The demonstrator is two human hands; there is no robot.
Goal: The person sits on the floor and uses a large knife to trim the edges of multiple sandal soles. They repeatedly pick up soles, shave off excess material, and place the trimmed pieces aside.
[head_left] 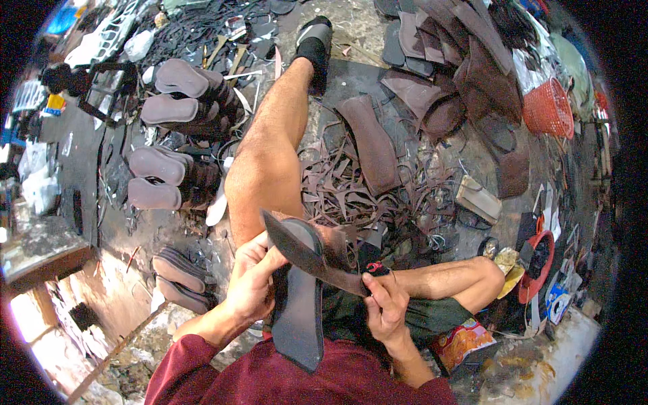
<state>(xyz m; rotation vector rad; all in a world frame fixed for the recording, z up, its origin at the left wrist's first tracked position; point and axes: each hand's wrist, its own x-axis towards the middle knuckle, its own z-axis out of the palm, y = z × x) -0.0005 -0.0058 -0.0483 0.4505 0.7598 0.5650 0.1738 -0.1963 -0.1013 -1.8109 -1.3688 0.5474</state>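
Over my lap, my left hand [253,280] is closed round a grey, sole-shaped piece [298,317] with a dark edge, its thumb pressing on top. Across that sole lies a dark brown sheet piece [307,253], bent and lifted off at its far side. The sheet's right end is pinched between the thumb and fingers of my right hand [387,304]. My left palm and the underside of the sole are hidden.
Stacked grey soles [169,111] stand left of my outstretched leg, with another pair [182,270] nearer me. Brown scraps [344,182] litter the floor between my legs. Brown sheets [472,81], a red basket [548,108] and a pale block [478,200] lie to the right.
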